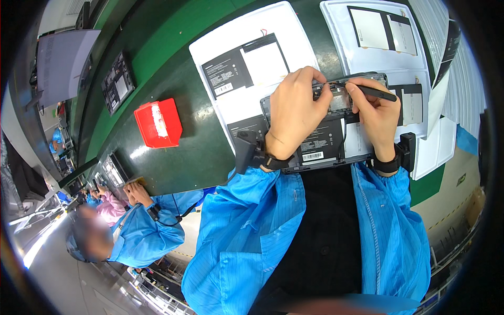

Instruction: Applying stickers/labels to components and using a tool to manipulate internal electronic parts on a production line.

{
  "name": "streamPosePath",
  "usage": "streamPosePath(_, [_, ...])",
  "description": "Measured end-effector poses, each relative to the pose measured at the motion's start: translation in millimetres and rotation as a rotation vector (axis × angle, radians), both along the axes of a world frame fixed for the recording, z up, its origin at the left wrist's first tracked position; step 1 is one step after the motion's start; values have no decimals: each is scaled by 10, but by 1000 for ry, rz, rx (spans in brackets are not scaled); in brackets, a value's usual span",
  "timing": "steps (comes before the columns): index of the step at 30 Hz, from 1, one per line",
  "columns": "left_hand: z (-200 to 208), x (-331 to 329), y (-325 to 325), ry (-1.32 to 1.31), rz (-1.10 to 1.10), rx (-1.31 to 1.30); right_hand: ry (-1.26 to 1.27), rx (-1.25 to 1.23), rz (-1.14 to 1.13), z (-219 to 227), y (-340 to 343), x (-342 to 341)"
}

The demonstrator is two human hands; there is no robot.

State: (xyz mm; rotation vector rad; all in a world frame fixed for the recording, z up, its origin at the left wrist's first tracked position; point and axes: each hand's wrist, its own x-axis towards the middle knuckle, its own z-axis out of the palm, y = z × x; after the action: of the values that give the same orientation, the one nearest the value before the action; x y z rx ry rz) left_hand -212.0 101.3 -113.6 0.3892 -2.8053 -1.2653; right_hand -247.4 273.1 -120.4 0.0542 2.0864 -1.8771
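An opened tablet-like device (359, 137) lies in front of me, its circuit board and black-and-white battery (321, 140) exposed. Across its upper left reaches my left hand (298, 109), thumb and forefinger pinched at the board's upper edge; what they grip is too small to name. My right hand (379, 113) holds black tweezers (379, 94) like a pen. Their tips point left and meet the board close to my left fingertips. My left hand and wrist hide part of the device's left side.
White trays (210, 50) (332, 23) with flat battery packs (226, 71) lie beyond and beside the device. A red bin (158, 125) stands on the green table (197, 157). Another opened device (117, 84) lies at far left. A co-worker in blue (144, 236) works at lower left.
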Motion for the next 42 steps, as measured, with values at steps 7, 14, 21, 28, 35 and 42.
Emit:
streamPosePath(7, [-2,-68,-255,-62,-179,121,15,-6,2,-11,27,-17])
streamPosePath(14, [-57,71,-183,233,-250,8,-11,-45,-32,-31,69,9])
streamPosePath(21, [-90,99,-153,276,-219,-47,11,-40,4,-39,28,8])
streamPosePath(28, [17,50,-119,126,-136,-105,18,-4,18,-42,5,-14])
streamPosePath(35, [40,-115,-217,-185,-47,133,18,-9,21,-19,1,1])
streamPosePath(42, [-17,74,-58,48,-153,-75,50,29,17,-38,1,-2])
